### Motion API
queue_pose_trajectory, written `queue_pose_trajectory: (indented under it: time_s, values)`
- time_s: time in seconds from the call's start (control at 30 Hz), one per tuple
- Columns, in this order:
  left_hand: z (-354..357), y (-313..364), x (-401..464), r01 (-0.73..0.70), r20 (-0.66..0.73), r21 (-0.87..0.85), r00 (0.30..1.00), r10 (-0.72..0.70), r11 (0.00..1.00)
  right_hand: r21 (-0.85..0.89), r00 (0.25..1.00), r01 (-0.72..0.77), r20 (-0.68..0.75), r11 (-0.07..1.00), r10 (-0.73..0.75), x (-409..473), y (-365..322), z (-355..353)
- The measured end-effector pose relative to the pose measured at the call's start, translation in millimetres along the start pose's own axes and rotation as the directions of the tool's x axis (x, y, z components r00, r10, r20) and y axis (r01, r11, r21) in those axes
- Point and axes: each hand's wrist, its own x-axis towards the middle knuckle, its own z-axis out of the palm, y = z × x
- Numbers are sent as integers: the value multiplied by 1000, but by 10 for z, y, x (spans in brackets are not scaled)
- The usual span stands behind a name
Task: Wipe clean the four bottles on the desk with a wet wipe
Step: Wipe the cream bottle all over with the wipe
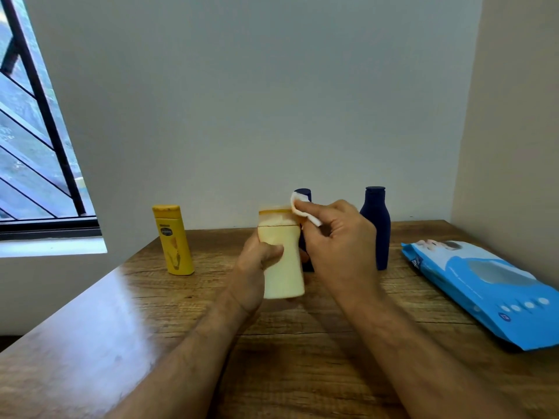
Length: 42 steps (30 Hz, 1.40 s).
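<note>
Four bottles: one cream bottle (282, 261), one yellow bottle (175, 240), two dark blue bottles (376, 225) (303, 195). One white wipe (298, 208). One blue wipes pack (484, 285). Two hands (257, 267) (338, 237). One wooden surface (151, 343).

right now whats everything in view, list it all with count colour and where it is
cream bottle: 1, pale cream, held up at centre above the desk
yellow bottle: 1, yellow, standing at back left of the desk
dark blue bottles: 2, navy, standing at the back; one right of centre, one mostly hidden behind the hands
wet wipe: 1, white, against the cream bottle's cap
wipes pack: 1, blue, lying at the desk's right edge
desk: 1, brown wood
window: 1, black bars, far left
left hand: grips the cream bottle
right hand: fingers pinch the wet wipe
</note>
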Motion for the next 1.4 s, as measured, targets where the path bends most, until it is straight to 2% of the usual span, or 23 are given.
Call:
queue_pose_trajectory:
  time_s: [0.03,0.1,0.2,0.3,0.37,0.47,0.57,0.63,0.7,0.77,0.87,0.93,1.03,1.1,1.17,1.23,1.3,1.33,1.4]
  values:
    - [9,9,4,17,-7,-35,1000,-17,999,-9,1000,15,18,1000,-15,2,11,-8]
    - [9,41,25,24,-75,-84,997,-30,996,-29,988,64,144,998,-59,-19,19,0]
    - [-40,68,81,17,-198,-156,979,-48,988,-27,924,74,378,997,-58,-61,-2,21]
    - [-76,59,146,17,-328,-167,942,-72,986,-86,867,127,494,988,-68,-49,-4,-3]
    - [-67,54,149,65,-319,-179,940,-120,982,-71,884,123,462,990,-77,-44,-6,-9]
    - [-31,18,114,155,-123,-128,978,-170,980,-36,964,47,265,998,-36,-15,21,8]
    - [-10,-18,86,206,21,-171,978,-205,964,-25,990,-4,142,1000,8,14,40,-13]
    - [-15,-2,97,204,51,-271,979,-198,941,39,973,-21,230,999,12,-4,7,-19]
    - [-65,10,136,178,28,-386,983,-181,905,120,916,-63,401,991,9,-53,-62,6]
    - [-132,15,166,158,-3,-475,983,-181,866,157,870,-64,492,986,-22,-87,-98,39]
    - [-151,-1,176,166,7,-530,982,-191,832,183,887,-39,459,982,-51,-92,-87,40]
    - [-114,-5,150,181,31,-495,981,-191,850,202,924,-92,382,975,8,-79,-59,16]
    - [-60,-15,116,221,67,-454,974,-214,863,78,974,-94,216,993,75,-42,6,14]
    - [-42,-1,105,234,39,-444,969,-243,865,43,981,-95,173,995,86,-23,42,14]
    - [-53,4,117,214,-9,-489,968,-250,846,7,962,-57,266,998,54,-32,39,9]
    - [-111,7,161,172,-73,-560,964,-255,811,-51,897,42,442,998,-16,-68,-2,6]
    - [-196,32,209,142,-126,-605,955,-270,784,-56,839,99,542,994,-53,-89,-31,10]
    - [-224,33,218,142,-130,-614,952,-278,776,-54,834,102,548,993,-56,-85,-29,13]
    - [-209,27,194,183,-97,-591,951,-294,786,-59,874,90,483,994,-51,-61,-6,9]
